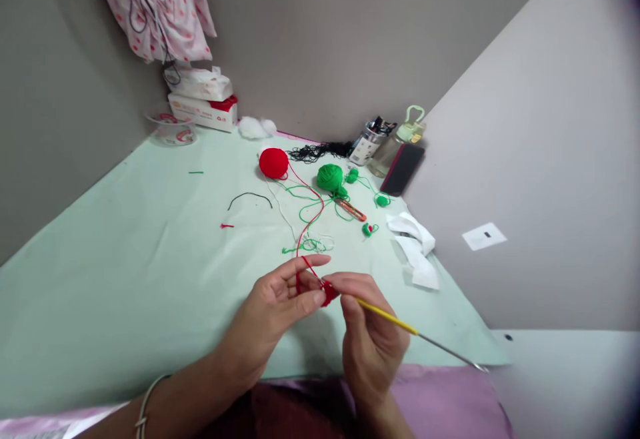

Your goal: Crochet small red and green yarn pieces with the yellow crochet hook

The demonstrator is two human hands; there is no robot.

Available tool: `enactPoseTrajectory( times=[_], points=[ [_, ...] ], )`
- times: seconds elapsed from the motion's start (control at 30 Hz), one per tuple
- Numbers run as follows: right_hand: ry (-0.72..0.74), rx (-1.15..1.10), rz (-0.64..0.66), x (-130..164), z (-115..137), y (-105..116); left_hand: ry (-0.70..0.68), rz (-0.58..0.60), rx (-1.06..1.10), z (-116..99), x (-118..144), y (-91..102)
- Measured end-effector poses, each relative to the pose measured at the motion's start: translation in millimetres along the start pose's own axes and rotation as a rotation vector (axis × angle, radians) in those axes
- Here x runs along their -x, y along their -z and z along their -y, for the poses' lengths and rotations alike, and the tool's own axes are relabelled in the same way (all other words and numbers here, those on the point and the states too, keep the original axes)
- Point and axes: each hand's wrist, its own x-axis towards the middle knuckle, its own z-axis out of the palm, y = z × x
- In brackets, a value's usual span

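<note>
Hands (280, 305) crocheting, yarn balls (273, 163), scissors (351, 209) beyond

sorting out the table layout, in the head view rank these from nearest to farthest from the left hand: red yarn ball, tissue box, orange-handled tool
1. orange-handled tool, up and right of the left hand, mid-table.
2. red yarn ball, farther back, nearly straight ahead.
3. tissue box, far back left, against the wall.
</note>
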Motion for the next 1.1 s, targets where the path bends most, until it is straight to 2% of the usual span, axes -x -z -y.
enactPoseTrajectory(
  times=[0.17,0.23,0.3,0.4,0.47,0.57,0.63,0.7,0.73,0.8,0.87,0.93,1.0,1.1],
  points=[
    [0.200,0.255,-0.053,10.5,-2.7,-3.0,0.057,-0.040,0.118,-0.8,-3.1,-1.4],
    [0.151,0.210,-0.056,8.8,-2.8,0.6,0.109,-0.048,0.172,-3.2,-4.5,-0.6],
    [0.033,0.081,-0.082,4.1,-1.5,5.6,0.121,-0.058,0.190,-5.4,-5.3,1.0],
    [-0.125,-0.136,-0.124,-2.5,0.4,9.0,0.071,-0.059,0.135,-5.6,-4.8,2.3],
    [-0.156,-0.184,-0.078,-2.7,-0.4,6.2,-0.010,-0.065,0.068,-3.0,-3.5,1.4],
    [-0.015,0.032,-0.041,3.3,-5.2,-2.1,-0.071,-0.059,0.038,1.6,-2.0,-1.0],
    [0.159,0.214,-0.078,7.2,-9.1,-5.6,0.012,-0.035,0.099,2.4,-2.6,-1.2],
    [0.229,0.269,-0.102,7.5,-11.4,-4.4,0.125,-0.019,0.173,0.7,-4.7,0.5],
    [0.194,0.241,-0.109,6.0,-11.6,-2.3,0.159,-0.018,0.198,-0.7,-6.0,1.9],
    [0.032,0.084,-0.140,0.8,-10.3,3.4,0.160,-0.028,0.214,-3.5,-8.2,4.8],
    [-0.131,-0.111,-0.172,-4.3,-7.7,7.8,0.110,-0.037,0.180,-4.6,-9.0,6.1],
    [-0.204,-0.190,-0.139,-6.3,-5.4,8.2,0.039,-0.038,0.108,-3.2,-8.1,5.3],
    [-0.137,-0.060,-0.058,-4.2,-4.7,4.7,-0.037,-0.041,0.036,0.1,-6.3,3.1],
    [0.152,0.244,-0.061,1.8,-5.8,-2.7,-0.044,-0.024,0.013,3.3,-3.9,0.2]
  ],
)
